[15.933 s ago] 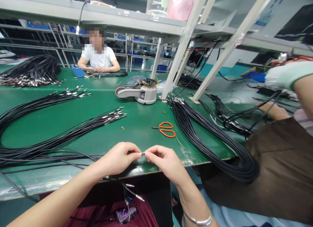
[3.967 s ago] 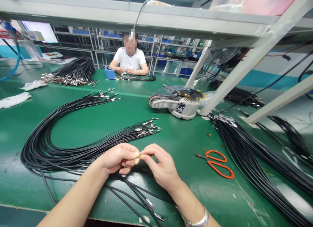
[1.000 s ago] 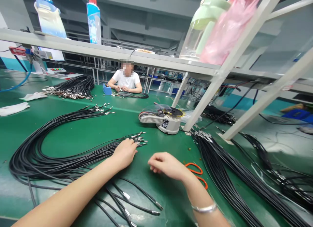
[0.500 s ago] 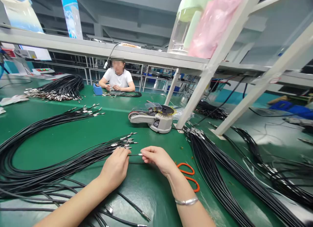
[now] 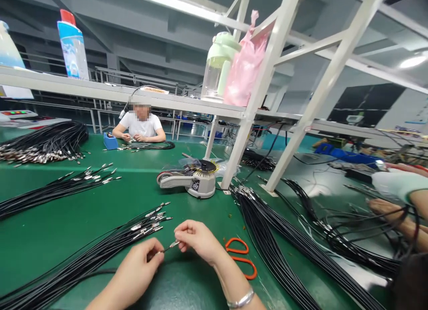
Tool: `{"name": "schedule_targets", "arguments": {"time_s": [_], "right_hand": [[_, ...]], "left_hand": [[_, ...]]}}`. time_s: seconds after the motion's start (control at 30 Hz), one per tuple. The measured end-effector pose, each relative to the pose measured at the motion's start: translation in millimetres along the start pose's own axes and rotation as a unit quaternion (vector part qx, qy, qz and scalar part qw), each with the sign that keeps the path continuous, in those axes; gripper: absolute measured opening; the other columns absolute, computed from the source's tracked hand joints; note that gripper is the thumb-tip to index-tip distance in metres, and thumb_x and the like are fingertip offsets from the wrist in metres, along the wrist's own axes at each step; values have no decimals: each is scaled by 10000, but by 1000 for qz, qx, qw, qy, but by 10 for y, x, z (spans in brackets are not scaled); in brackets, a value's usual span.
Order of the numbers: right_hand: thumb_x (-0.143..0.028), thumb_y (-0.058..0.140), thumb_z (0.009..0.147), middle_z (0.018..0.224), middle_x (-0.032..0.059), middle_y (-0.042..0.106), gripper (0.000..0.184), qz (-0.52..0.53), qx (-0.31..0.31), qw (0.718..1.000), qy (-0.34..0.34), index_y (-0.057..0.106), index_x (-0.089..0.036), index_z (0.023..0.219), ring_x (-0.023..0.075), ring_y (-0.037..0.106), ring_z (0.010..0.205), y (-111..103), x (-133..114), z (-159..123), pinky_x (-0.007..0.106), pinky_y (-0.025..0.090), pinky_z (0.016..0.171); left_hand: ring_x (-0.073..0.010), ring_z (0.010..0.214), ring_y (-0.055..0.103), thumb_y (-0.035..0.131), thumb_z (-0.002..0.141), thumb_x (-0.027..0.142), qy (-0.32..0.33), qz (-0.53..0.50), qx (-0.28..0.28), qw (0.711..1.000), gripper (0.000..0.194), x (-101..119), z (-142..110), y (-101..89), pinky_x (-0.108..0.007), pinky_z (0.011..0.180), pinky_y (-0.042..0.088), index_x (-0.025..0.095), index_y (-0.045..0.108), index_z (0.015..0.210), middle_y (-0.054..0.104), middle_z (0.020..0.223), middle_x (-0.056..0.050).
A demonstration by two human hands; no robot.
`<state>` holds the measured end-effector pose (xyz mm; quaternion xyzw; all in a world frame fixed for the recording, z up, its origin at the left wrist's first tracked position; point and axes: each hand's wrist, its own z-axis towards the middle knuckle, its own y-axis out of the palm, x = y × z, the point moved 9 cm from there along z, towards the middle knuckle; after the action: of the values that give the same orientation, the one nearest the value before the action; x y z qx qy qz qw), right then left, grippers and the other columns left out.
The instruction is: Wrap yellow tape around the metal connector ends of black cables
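My left hand (image 5: 142, 263) pinches a thin black cable (image 5: 168, 248) a short way behind its end. My right hand (image 5: 197, 238) grips the silvery connector at that cable's tip, so the short stretch between the hands is taut. Just behind my left hand lies a bundle of black cables (image 5: 110, 245), their metal ends fanned out on the green table (image 5: 140, 194). Scissors with orange handles (image 5: 242, 259) rest to the right of my right wrist, their blades mostly hidden by it.
A grey tape dispenser (image 5: 194, 181) stands beyond my hands. More cable bundles lie at left (image 5: 50, 192) and right (image 5: 267, 230). White shelf posts (image 5: 247, 118) rise from the table. A person in a white shirt (image 5: 142, 125) sits opposite; another person's arm (image 5: 394, 212) reaches in at right.
My hands have left the yellowish small piece they held earlier and taken a cable from the bundle. Since half a second ago they have come lower in view, as the view tilts up and turns right.
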<state>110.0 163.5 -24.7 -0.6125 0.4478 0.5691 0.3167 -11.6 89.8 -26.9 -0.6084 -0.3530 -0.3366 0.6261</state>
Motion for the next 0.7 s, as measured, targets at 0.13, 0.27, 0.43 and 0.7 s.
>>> {"name": "schedule_targets", "arguments": {"time_s": [0.13,0.27,0.43,0.7], "right_hand": [[-319,569,838,657,4,629,233,60,115,991,21,622,-101,778,80,565,505,-449,-312,396,192,457,459],[-302,504,887,1029,62,598,253,134,228,964,28,546,-142,1078,163,609,823,-839,-693,928,339,522,695],[-292,520,877,1129,80,564,294,194,267,943,40,522,-154,1136,202,589,931,-811,-748,1290,398,504,773],[-281,524,876,1136,80,561,291,230,299,926,29,522,-155,1138,204,587,940,-782,-620,1289,401,502,780]], "left_hand": [[-161,598,575,413,780,272,2,-14,16,1000,267,-63,-26,33,-243,584,448,190,633,908,626,624,7],[-189,827,627,431,817,374,60,15,31,998,302,10,21,22,-265,747,493,245,696,877,690,838,-28],[-161,754,650,423,853,367,126,48,73,988,288,48,0,-62,-220,678,526,263,686,908,681,783,-22],[-165,833,672,482,835,323,165,41,203,964,241,135,-136,-230,-234,726,551,235,668,960,714,918,-29]]}}
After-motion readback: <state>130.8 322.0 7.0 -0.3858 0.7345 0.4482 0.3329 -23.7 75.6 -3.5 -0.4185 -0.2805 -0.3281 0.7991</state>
